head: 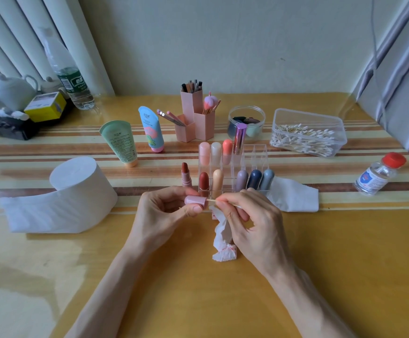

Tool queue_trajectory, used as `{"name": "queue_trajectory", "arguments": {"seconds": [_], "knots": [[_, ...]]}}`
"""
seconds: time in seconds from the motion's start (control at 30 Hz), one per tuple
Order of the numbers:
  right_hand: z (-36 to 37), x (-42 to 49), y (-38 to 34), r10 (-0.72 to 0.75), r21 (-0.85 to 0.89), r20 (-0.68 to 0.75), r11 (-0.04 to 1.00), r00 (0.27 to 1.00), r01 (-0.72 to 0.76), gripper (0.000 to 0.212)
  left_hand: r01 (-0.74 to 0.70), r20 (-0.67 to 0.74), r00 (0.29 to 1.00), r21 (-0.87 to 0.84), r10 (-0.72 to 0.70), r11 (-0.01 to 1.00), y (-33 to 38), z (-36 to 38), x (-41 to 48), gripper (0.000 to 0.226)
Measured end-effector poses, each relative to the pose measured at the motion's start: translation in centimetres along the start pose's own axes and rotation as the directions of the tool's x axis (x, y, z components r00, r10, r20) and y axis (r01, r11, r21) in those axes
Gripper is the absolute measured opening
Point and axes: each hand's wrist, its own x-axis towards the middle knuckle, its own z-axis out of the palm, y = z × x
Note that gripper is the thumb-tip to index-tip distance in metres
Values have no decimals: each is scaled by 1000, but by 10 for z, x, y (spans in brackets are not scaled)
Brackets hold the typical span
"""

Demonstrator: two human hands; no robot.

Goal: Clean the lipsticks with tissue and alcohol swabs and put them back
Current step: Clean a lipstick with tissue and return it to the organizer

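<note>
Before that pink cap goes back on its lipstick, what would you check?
1. Cap grip: left hand pinches the pink cap: ok.
2. Swab grip: right hand pinches the cotton swab, its tip at the cap's mouth: ok.
3. Cap's inside clean: cannot tell.
4. The open lipstick stands upright left of the organizer: ok.
5. Free slots in the organizer: ok.
6. The alcohol bottle has its red lid on: ok.
</note>
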Motion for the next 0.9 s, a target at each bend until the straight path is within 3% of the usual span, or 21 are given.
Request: {"name": "queue_trajectory", "arguments": {"seconds": [0.53, 0.9], "knots": [[1, -2, -1, 140, 136, 160, 977, 977, -162, 7, 15, -65, 998, -125, -24, 992, 3, 2, 0, 30], [0, -1, 0, 113, 107, 51, 987, 992, -118, 8, 13, 7, 1000, -47, -13, 999, 0, 0, -1, 32]]}}
